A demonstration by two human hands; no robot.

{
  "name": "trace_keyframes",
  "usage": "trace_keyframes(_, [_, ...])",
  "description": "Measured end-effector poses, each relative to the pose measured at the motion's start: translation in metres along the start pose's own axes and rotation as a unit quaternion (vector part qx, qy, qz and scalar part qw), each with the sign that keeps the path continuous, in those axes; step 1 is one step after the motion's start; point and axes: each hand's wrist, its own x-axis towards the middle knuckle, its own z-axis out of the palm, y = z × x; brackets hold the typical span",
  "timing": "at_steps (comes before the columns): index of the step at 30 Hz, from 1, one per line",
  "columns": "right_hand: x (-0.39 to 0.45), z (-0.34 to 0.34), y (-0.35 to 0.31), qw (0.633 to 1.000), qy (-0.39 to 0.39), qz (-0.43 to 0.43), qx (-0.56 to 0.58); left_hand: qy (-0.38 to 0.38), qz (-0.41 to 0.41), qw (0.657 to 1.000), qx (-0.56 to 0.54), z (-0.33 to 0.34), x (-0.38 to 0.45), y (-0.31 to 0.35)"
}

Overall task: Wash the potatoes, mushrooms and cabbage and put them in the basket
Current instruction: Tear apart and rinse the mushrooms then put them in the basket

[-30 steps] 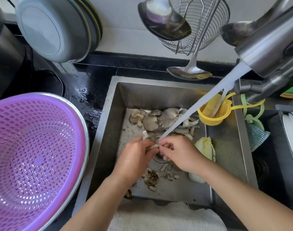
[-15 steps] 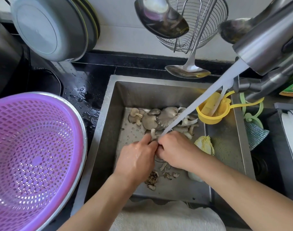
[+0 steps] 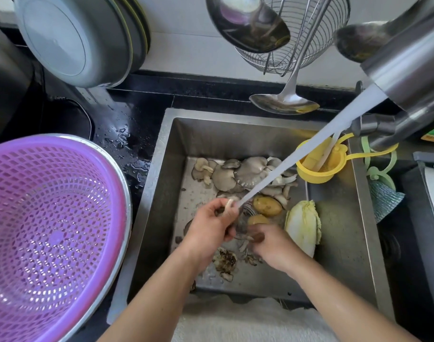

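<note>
Rinsing under the tap stream, the left hand (image 3: 209, 227) pinches a pale, soft mushroom piece (image 3: 229, 203); the right hand (image 3: 269, 244), fingers curled, pinches a brownish scrap mid-sink. Wet grey oyster mushrooms (image 3: 238, 172) along the steel sink's (image 3: 161, 169) back edge: light, slippery, fragile; grip stems gently

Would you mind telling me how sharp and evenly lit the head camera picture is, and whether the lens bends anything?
Head view: daylight is even; the steel ladles show glare; wide-angle distortion bows the steel sink rim and purple plastic basket; the left hand and right hand are slightly motion-blurred.
</note>
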Motion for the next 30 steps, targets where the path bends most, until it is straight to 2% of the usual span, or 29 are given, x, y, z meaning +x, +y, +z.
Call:
trace_keyframes(2, [0.001, -0.006, -0.002, 0.999, 0.031, 0.014, -0.041, -0.026, -0.008, 1.000, -0.007, 0.002, 0.003, 0.000])
trace_keyframes(3, [0.002, -0.010, -0.005, 0.998, 0.057, 0.016, -0.018, -0.039, -0.012, 0.999, -0.013, 0.002, 0.004, 0.000])
trace_keyframes(5, [0.001, -0.018, -0.012, 0.987, 0.095, 0.036, 0.127, -0.056, -0.022, 0.998, -0.034, 0.002, 0.004, -0.001])
trace_keyframes(6, [0.000, -0.020, -0.018, 0.967, 0.091, 0.052, 0.234, -0.060, -0.027, 0.997, -0.042, 0.002, 0.003, -0.001])
trace_keyframes(8, [-0.005, -0.019, -0.031, 0.900, 0.052, 0.062, 0.428, -0.067, -0.042, 0.995, -0.065, 0.004, 0.002, 0.000])
trace_keyframes(10, [-0.007, -0.015, -0.039, 0.846, 0.001, 0.063, 0.529, -0.075, -0.076, 0.987, -0.119, 0.007, 0.003, 0.001])
trace_keyframes(11, [-0.007, -0.011, -0.043, 0.831, -0.027, 0.065, 0.552, -0.077, -0.094, 0.981, -0.149, 0.008, 0.004, 0.001])
trace_keyframes(13, [-0.004, -0.002, -0.050, 0.827, -0.056, 0.061, 0.555, -0.085, -0.112, 0.975, -0.172, 0.008, 0.006, 0.000])
trace_keyframes(16, [0.002, 0.010, -0.057, 0.821, -0.020, 0.087, 0.564, -0.082, -0.135, 0.975, -0.156, 0.004, 0.005, -0.003])
trace_keyframes(19, [-0.001, 0.018, -0.064, 0.808, 0.027, 0.087, 0.582, -0.009, -0.162, 0.968, -0.192, 0.001, 0.006, -0.006])
trace_keyframes(22, [-0.005, 0.024, -0.073, 0.772, 0.071, 0.058, 0.628, 0.075, -0.176, 0.932, -0.308, 0.002, 0.013, -0.006])
trace_keyframes(23, [-0.005, 0.027, -0.074, 0.778, 0.089, 0.043, 0.621, 0.081, -0.183, 0.916, -0.348, 0.003, 0.015, -0.005])
trace_keyframes(24, [-0.003, 0.029, -0.074, 0.806, 0.111, 0.023, 0.581, 0.079, -0.192, 0.900, -0.384, 0.003, 0.016, -0.004])
trace_keyframes(25, [-0.002, 0.031, -0.073, 0.856, 0.129, -0.004, 0.501, 0.075, -0.202, 0.885, -0.412, 0.004, 0.018, -0.005])
trace_keyframes(27, [0.001, 0.035, -0.068, 0.953, 0.134, -0.066, 0.263, 0.060, -0.220, 0.872, -0.433, 0.007, 0.023, -0.009])
trace_keyframes(28, [0.002, 0.037, -0.065, 0.978, 0.122, -0.083, 0.146, 0.054, -0.223, 0.872, -0.433, 0.009, 0.027, -0.012])
trace_keyframes(29, [0.001, 0.037, -0.063, 0.988, 0.105, -0.096, 0.066, 0.057, -0.228, 0.872, -0.429, 0.011, 0.029, -0.013])
trace_keyframes(30, [0.002, 0.034, -0.060, 0.991, 0.085, -0.102, 0.031, 0.060, -0.236, 0.871, -0.426, 0.013, 0.031, -0.015])
